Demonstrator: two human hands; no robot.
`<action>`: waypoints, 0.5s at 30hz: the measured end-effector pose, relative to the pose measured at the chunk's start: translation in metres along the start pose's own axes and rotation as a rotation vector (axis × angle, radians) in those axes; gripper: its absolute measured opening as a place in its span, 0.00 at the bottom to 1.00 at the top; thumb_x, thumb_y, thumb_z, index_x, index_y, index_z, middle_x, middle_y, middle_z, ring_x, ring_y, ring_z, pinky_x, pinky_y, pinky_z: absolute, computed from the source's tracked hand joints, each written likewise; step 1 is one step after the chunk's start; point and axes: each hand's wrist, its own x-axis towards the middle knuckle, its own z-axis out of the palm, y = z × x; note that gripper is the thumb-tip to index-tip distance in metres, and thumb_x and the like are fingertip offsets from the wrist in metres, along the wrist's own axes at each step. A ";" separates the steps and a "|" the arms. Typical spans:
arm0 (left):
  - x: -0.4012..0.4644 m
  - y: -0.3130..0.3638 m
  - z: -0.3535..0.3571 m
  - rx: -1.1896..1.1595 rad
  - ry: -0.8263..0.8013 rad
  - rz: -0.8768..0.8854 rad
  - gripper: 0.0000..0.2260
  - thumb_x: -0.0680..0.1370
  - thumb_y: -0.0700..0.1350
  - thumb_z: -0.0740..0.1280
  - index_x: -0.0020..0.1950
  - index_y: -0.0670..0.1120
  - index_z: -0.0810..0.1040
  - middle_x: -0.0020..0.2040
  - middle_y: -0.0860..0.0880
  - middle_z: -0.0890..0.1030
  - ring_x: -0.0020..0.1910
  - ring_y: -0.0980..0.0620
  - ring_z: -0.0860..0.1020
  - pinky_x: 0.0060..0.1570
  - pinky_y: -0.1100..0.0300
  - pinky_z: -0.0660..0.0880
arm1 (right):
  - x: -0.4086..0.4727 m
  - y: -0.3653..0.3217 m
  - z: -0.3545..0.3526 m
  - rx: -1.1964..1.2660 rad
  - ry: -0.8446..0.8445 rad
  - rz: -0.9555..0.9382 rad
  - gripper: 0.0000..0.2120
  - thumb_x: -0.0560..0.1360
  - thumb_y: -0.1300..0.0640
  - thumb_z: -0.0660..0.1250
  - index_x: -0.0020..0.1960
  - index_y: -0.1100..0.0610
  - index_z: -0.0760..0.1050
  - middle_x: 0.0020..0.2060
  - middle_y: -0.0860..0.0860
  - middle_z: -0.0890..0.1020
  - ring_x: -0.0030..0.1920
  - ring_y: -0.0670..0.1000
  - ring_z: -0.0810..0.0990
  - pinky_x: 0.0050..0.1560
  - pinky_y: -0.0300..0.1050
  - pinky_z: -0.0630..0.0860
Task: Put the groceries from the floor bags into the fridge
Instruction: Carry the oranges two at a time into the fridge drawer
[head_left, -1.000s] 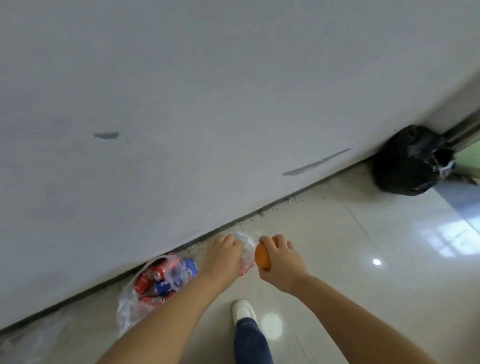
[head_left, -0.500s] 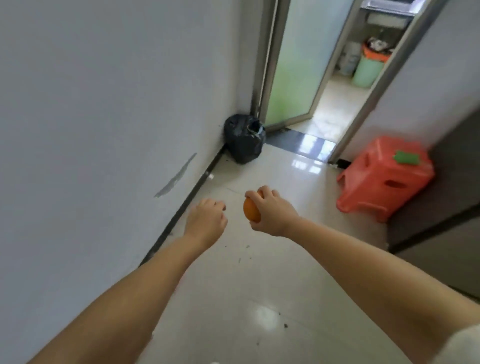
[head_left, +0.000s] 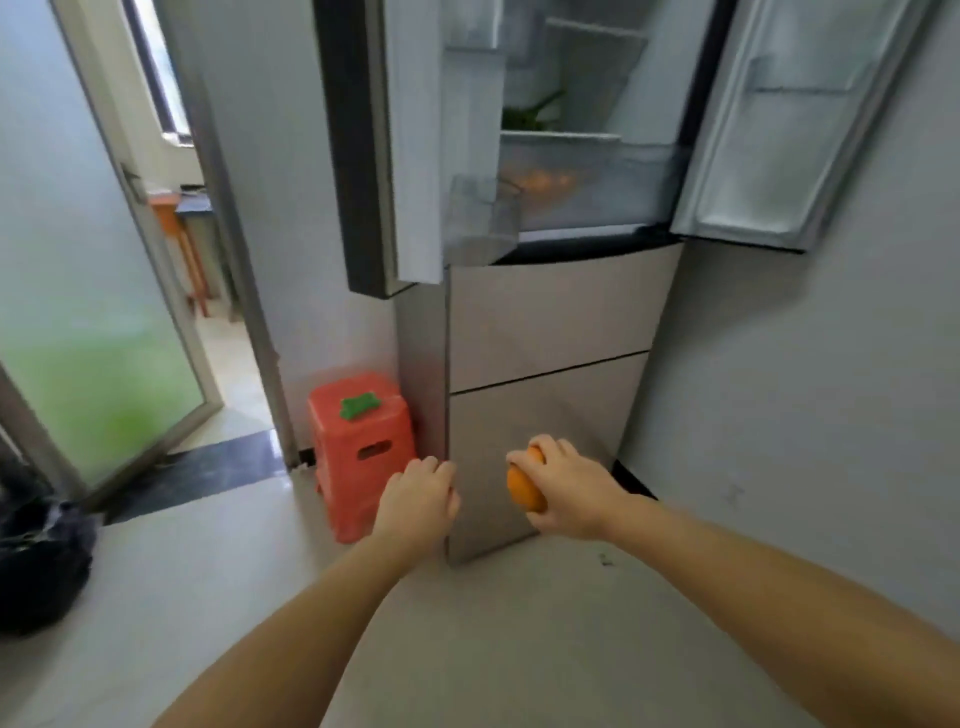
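Note:
The fridge (head_left: 550, 332) stands straight ahead with both upper doors swung open. Green leaves (head_left: 530, 114) lie on a shelf inside, and orange fruit (head_left: 543, 182) shows through the clear drawer below. My right hand (head_left: 566, 488) grips an orange (head_left: 522, 486) in front of the fridge's lower drawers. My left hand (head_left: 418, 501) hovers beside it with fingers curled and holds nothing. No floor bags of groceries are in sight.
A red plastic stool (head_left: 363, 452) with a green item on top stands left of the fridge. A black rubbish bag (head_left: 41, 561) sits at the far left by an open frosted glass door (head_left: 98, 332). A grey wall runs along the right.
The view has swung from the wall and the floor bag round to the open fridge. My right hand still carries the orange; my left hand has left the bag.

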 end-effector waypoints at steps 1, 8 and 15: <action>0.025 0.031 -0.002 0.009 0.007 0.051 0.10 0.76 0.46 0.60 0.51 0.44 0.77 0.49 0.44 0.78 0.51 0.42 0.76 0.45 0.51 0.72 | -0.008 0.033 -0.010 -0.002 0.015 0.039 0.33 0.72 0.47 0.67 0.71 0.48 0.56 0.67 0.56 0.62 0.63 0.60 0.66 0.53 0.52 0.74; 0.190 0.142 -0.053 0.005 0.148 0.197 0.14 0.79 0.47 0.58 0.62 0.45 0.73 0.59 0.45 0.75 0.60 0.45 0.72 0.55 0.53 0.69 | 0.002 0.181 -0.093 -0.029 0.214 0.168 0.33 0.72 0.44 0.67 0.72 0.48 0.56 0.67 0.55 0.63 0.65 0.60 0.66 0.55 0.54 0.75; 0.339 0.177 -0.108 -0.096 0.349 0.199 0.12 0.79 0.45 0.59 0.58 0.44 0.76 0.55 0.45 0.76 0.56 0.44 0.73 0.50 0.50 0.72 | 0.100 0.274 -0.186 -0.055 0.453 0.139 0.33 0.71 0.45 0.69 0.71 0.47 0.58 0.66 0.55 0.64 0.63 0.59 0.67 0.54 0.54 0.75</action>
